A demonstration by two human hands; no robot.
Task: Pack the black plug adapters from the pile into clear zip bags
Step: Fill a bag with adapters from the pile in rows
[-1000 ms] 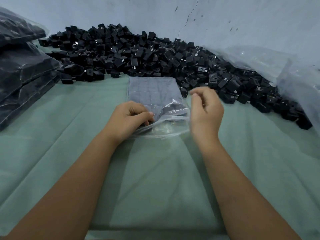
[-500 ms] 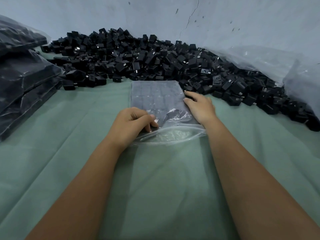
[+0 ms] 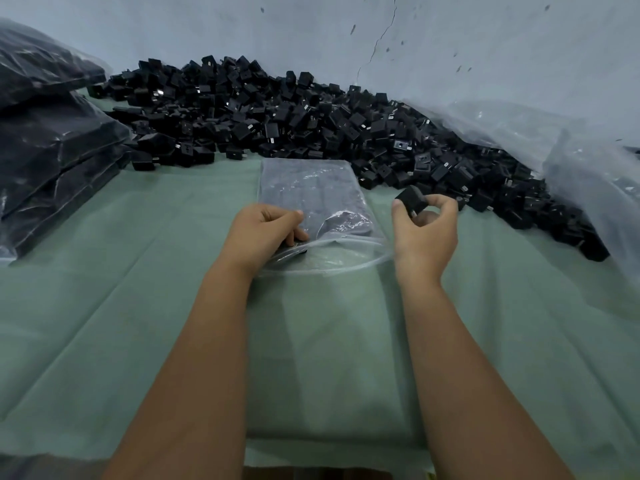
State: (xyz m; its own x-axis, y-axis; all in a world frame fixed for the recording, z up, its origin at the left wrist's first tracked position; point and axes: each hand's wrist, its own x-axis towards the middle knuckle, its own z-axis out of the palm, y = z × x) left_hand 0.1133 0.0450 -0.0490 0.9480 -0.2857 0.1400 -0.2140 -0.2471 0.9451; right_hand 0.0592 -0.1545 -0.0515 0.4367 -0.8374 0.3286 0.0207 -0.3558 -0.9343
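The pile (image 3: 311, 123) of black adapters banks behind the clear zip bag (image 3: 311, 199), which lies lengthwise on the green cloth (image 3: 138, 271), mouth toward the person. The left hand (image 3: 263, 233) pinches that mouth's left edge. The right hand (image 3: 424, 233), just right of the mouth, pinches one adapter (image 3: 412, 199); its way in likely runs leftward.

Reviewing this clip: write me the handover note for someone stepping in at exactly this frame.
Left hand: grips the near edge of the clear zip bag, holding its mouth open on the green cloth.
Right hand: pinches one black plug adapter just right of the bag's mouth.
Pile lies behind the bag; filled bags are stacked at left.
Done: adapter picked.
Left: drop it in, fill the bag, zip it, work through the pile.
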